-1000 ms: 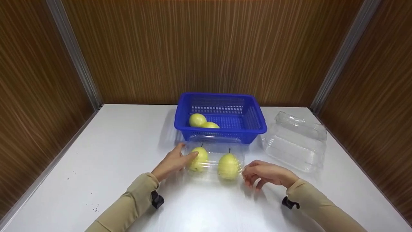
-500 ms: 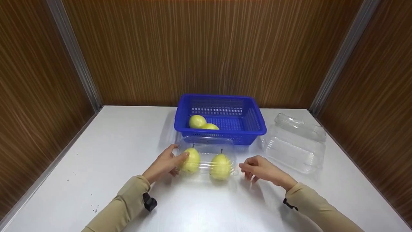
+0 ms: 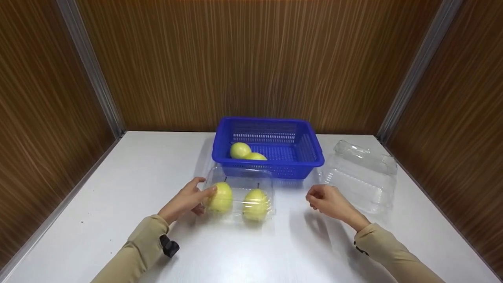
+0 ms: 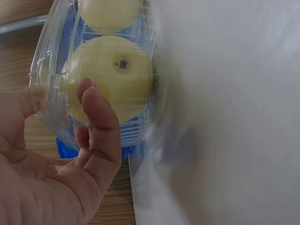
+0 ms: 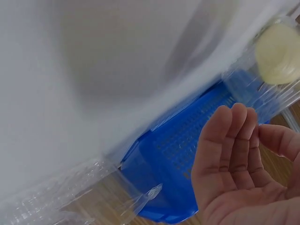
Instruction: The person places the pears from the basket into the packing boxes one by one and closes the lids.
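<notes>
A clear plastic clamshell container (image 3: 238,195) holds two yellow-green pears, a left pear (image 3: 222,197) and a right pear (image 3: 256,205), stems pointing away. My left hand (image 3: 186,199) grips its left end, thumb over the top. In the left wrist view, curled fingers of the left hand (image 4: 70,168) press the container wall beside a pear (image 4: 105,70). Off the container's right side, my right hand (image 3: 329,201) hovers over the table with fingers loosely bent and nothing in them. The right wrist view shows the right hand (image 5: 241,168) with its palm bare.
Behind the container stands a blue plastic basket (image 3: 271,162), with a pear (image 3: 240,150) and another pear (image 3: 256,156) inside. At the right, a second clear container (image 3: 359,177) lies opened out on the white table (image 3: 251,255). Wood-grain panels (image 3: 251,59) enclose the back and sides.
My left hand has slid the container with the pears to the left. My right hand, at its right end earlier, has moved away from it to the right.
</notes>
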`<control>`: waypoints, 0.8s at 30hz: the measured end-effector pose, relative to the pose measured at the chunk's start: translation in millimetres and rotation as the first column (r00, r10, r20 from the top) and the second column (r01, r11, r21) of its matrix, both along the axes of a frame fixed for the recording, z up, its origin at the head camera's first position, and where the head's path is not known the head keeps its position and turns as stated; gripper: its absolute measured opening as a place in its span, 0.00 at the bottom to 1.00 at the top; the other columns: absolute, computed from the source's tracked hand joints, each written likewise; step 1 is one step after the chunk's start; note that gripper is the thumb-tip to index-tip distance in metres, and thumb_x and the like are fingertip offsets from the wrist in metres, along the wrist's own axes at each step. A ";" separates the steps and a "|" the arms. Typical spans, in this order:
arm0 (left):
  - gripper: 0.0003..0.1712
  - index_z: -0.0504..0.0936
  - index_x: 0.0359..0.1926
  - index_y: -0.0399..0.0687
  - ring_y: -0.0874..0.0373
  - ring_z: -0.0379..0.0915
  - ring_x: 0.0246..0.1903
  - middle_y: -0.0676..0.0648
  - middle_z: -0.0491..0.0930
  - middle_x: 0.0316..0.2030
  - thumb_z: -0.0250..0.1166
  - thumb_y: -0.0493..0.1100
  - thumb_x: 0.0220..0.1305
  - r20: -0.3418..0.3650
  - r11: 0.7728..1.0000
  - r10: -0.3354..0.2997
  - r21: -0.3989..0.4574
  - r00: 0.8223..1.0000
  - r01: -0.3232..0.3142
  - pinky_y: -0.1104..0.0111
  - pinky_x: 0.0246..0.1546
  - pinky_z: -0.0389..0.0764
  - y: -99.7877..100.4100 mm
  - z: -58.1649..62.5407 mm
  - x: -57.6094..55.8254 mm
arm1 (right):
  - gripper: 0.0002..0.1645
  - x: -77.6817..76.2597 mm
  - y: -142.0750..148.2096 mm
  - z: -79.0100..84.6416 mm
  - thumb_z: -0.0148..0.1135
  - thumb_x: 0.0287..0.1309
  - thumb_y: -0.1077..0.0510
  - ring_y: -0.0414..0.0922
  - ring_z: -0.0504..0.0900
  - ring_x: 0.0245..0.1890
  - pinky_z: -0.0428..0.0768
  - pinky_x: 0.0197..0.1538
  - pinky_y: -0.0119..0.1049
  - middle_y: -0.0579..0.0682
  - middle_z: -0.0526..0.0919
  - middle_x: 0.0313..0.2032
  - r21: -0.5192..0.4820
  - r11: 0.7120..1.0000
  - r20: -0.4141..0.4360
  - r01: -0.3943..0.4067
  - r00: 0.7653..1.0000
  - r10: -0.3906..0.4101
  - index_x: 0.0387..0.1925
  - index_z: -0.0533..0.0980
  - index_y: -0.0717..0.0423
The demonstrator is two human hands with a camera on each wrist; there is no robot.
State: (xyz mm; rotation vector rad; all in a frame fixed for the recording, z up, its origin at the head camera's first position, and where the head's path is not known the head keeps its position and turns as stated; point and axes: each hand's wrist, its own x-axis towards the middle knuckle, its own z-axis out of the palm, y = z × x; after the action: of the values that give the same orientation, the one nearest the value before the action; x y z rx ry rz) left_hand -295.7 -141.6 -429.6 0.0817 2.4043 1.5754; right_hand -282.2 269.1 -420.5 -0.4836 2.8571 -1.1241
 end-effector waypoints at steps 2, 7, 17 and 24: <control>0.46 0.54 0.72 0.41 0.57 0.74 0.20 0.39 0.75 0.40 0.61 0.61 0.65 0.003 1.000 -0.012 -0.012 1.000 0.012 0.65 0.25 0.82 -6.2 0.7 0.1 | 0.08 -0.7 3.4 0.9 0.57 0.62 0.62 0.39 0.76 0.23 0.73 0.23 0.27 0.52 0.82 0.23 0.005 1.000 -0.015 0.020 1.000 -0.019 0.33 0.79 0.64; 0.45 0.53 0.72 0.41 0.59 0.73 0.20 0.42 0.74 0.38 0.60 0.60 0.66 0.015 0.999 -0.041 -0.024 0.999 0.041 0.66 0.26 0.82 -24.8 3.7 -3.4 | 0.09 -1.3 12.2 3.5 0.58 0.62 0.61 0.39 0.76 0.23 0.73 0.23 0.28 0.52 0.82 0.23 0.006 0.998 -0.027 0.059 0.998 -0.059 0.32 0.80 0.63; 0.46 0.52 0.73 0.42 0.60 0.72 0.22 0.47 0.70 0.31 0.60 0.60 0.66 0.066 0.995 -0.072 -0.064 0.995 0.076 0.68 0.29 0.81 -66.8 11.0 -13.8 | 0.09 -1.7 24.2 10.3 0.57 0.63 0.61 0.42 0.79 0.26 0.78 0.25 0.30 0.53 0.81 0.25 -0.026 0.994 -0.005 0.103 0.995 -0.103 0.35 0.79 0.63; 0.47 0.51 0.73 0.41 0.59 0.71 0.24 0.49 0.70 0.28 0.60 0.61 0.66 0.075 0.993 -0.068 -0.087 0.995 0.075 0.67 0.30 0.80 -92.4 13.8 -15.5 | 0.07 -5.0 36.3 12.3 0.58 0.60 0.64 0.39 0.76 0.24 0.74 0.28 0.29 0.48 0.81 0.23 0.054 0.990 -0.162 0.130 0.980 -0.120 0.30 0.81 0.60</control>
State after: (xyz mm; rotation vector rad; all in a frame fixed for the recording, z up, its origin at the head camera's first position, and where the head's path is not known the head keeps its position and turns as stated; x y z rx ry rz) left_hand -311.2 -234.1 -415.8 0.0915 2.3857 1.4129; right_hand -287.2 305.4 -408.3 -0.4133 3.0895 -1.0519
